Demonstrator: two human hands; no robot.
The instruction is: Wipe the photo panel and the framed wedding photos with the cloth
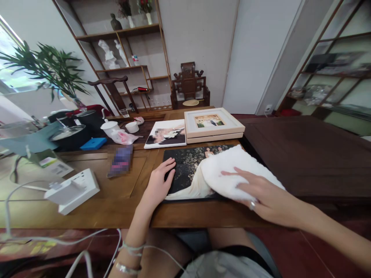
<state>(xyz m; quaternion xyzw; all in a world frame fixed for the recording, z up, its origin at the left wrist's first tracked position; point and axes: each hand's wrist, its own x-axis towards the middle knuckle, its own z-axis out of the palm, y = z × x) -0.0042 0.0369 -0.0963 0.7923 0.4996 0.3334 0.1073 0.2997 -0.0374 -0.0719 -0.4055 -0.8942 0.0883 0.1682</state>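
Photo print (185, 166) — long axis seemingly crosswise.

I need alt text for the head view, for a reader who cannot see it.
A person's right hand lies flat on a white towel covering part of a large dark photo print on a wooden table, while the left hand rests on the print's left edge. Behind lie a framed photo and another print.
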